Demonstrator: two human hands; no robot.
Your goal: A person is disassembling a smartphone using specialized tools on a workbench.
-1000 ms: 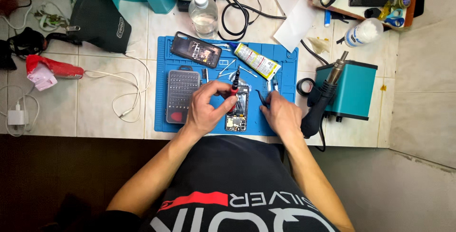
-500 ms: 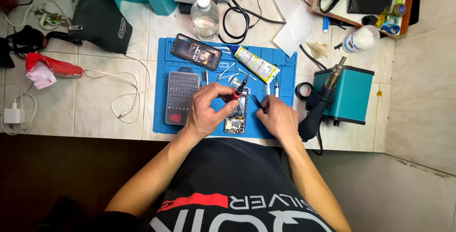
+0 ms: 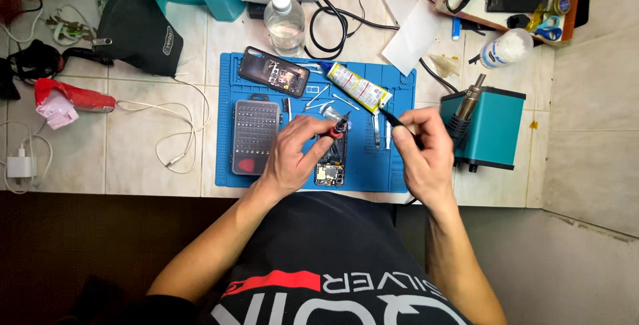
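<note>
An opened phone [image 3: 331, 162] with its circuit board exposed lies on the blue work mat [image 3: 373, 172]. My left hand [image 3: 296, 155] is closed around a red and black screwdriver [image 3: 338, 127], beside the phone's left edge. My right hand [image 3: 423, 152] has lifted to the right of the phone and pinches a thin black tool [image 3: 393, 119] that points up and left. A grey case of screwdriver bits [image 3: 253, 136] sits at the mat's left. A second phone body [image 3: 274, 71] and a yellow glue tube [image 3: 356, 86] lie at the mat's far edge.
A teal hot-air station [image 3: 491, 128] stands right of the mat. A clear bottle [image 3: 284, 23], black cables [image 3: 333, 15] and a black pouch [image 3: 136, 28] lie behind. White cable [image 3: 176, 128] and a charger [image 3: 20, 165] sit left. The counter's front edge runs below the mat.
My right hand has moved right and away from the opened phone, carrying the thin black tool. My left hand stays by the phone with the screwdriver.
</note>
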